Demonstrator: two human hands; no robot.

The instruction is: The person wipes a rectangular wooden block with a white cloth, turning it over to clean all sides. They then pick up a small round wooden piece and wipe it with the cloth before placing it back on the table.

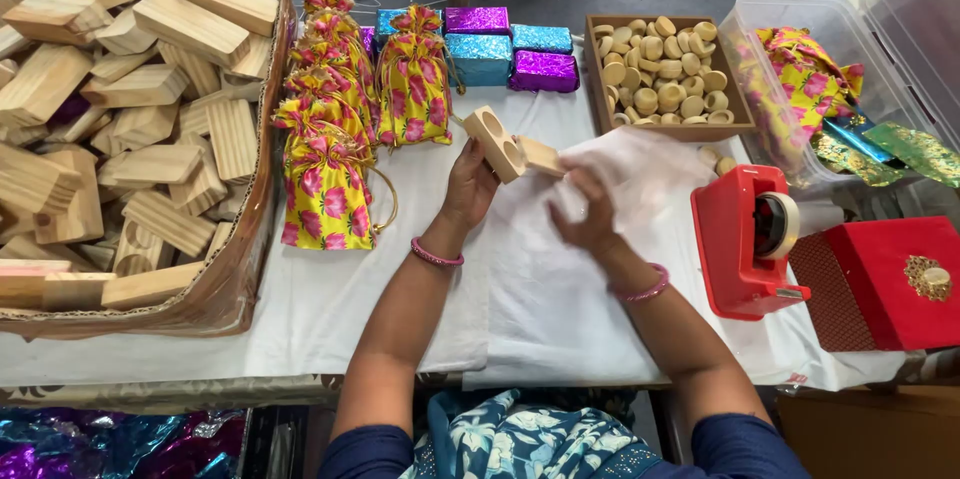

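Near the table's middle, the left hand [470,184] grips a wooden block [508,147] with two round holes; the right hand [590,214] pinches thin white tissue [630,174]. A wooden tray [596,89] holds round discs, a cardboard box [245,249] plain blocks; four glittery boxes [480,57] sit along the far edge.

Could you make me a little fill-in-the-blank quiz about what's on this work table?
1. The left hand holds a wooden block with two round ____ in it.
2. The tape dispenser near the right hand is coloured ____.
3. The wooden tray at the back holds small round wooden ____.
4. The big cardboard box on the left is full of wooden ____.

Missing words: holes; red; discs; blocks
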